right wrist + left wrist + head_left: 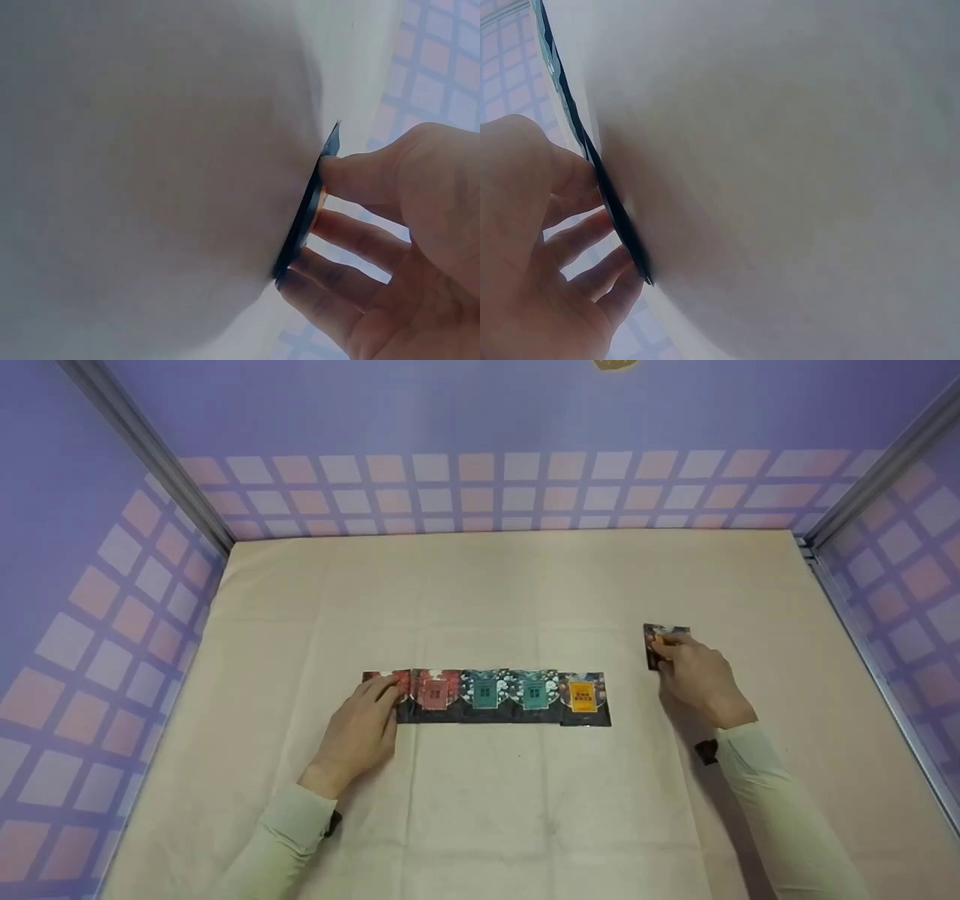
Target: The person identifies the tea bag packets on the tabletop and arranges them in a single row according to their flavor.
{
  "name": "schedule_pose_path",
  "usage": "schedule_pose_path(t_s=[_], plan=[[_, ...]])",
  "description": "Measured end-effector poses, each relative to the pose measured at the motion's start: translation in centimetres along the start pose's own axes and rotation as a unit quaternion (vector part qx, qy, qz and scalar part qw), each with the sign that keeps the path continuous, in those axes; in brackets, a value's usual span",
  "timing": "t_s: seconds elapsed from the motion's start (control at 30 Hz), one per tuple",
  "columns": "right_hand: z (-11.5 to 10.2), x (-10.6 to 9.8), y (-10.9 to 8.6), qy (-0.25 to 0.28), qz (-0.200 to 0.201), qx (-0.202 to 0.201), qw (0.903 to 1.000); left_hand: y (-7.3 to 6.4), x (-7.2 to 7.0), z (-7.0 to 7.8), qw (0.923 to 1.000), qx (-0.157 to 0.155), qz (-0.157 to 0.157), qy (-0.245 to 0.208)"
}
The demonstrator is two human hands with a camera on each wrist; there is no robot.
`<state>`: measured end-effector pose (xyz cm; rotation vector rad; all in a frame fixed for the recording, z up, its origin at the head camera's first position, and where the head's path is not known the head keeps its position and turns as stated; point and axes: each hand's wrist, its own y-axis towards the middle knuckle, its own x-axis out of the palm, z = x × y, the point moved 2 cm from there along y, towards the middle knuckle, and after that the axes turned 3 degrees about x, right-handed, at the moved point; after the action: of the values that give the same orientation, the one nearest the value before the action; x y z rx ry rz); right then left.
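Flat sachets lie edge to edge in a row on the cloth: a red sachet [437, 695], two with teal labels, such as this teal sachet [486, 694], and an orange-labelled sachet [583, 699] on the right. At the row's left end, another red sachet [379, 675] is partly covered by my left hand [361, 727], whose extended fingers rest on it. Apart from the row, to the right and farther back, my right hand [697, 671] holds a second orange-labelled sachet [651, 652] between thumb and fingers. In the right wrist view this sachet [304, 217] appears edge-on, close to the cloth.
A cream cloth [480, 810] with fold creases covers the table. Purple walls with pink and white checks, such as the back wall [480, 420], enclose its back and both sides. Grey metal posts [150, 450] stand at the corners.
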<state>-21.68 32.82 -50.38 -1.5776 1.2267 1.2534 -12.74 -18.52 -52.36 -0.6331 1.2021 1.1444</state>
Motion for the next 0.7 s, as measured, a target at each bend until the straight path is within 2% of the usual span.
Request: schedule_pose_path(t_s=[0.2,0.43,0.7], plan=[[-0.7,0.3,-1.3,-0.005,0.006,-0.012,0.9999,0.0,-0.1,0.1,1.0,0.002,0.003,-0.003],[-2.0,0.9,-2.9,-0.009,0.013,-0.007,0.9999,-0.1,0.0,0.0,0.9999,0.01,0.01,-0.004],[-3.4,1.1,-4.1,-0.022,0.014,-0.009,0.9996,0.1,-0.1,0.0,1.0,0.007,0.0,-0.001]])
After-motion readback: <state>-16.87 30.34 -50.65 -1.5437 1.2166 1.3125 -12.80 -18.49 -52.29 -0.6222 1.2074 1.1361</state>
